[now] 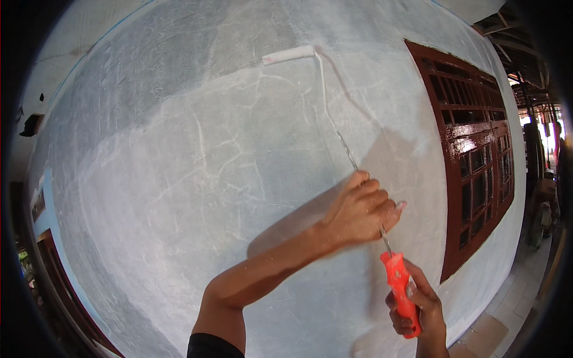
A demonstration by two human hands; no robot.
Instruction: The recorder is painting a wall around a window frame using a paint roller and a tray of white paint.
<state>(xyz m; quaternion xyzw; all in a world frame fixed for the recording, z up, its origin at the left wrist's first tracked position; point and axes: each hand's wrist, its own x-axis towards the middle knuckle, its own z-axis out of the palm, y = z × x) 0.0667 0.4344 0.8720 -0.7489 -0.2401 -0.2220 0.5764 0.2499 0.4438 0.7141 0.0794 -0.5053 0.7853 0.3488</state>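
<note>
A paint roller with a white sleeve (289, 55) lies against the upper part of a grey-white plastered wall (239, 155). Its thin metal rod (341, 138) slants down to the right, splashed with white paint toward the top. My left hand (364, 206) is wrapped around the rod about midway, the arm reaching across from the lower left. Lower down, my right hand (421, 304) grips the red-orange plastic handle (401, 295), with the thumb along its side. Cracks and patchy pale streaks mark the wall around the roller.
To the right, a dark red-brown wooden window (471, 155) with glass panes and bars is set in the wall. A tiled floor (507, 304) runs along the lower right. At the left edge stands a brown door frame (65, 286) with light blue trim.
</note>
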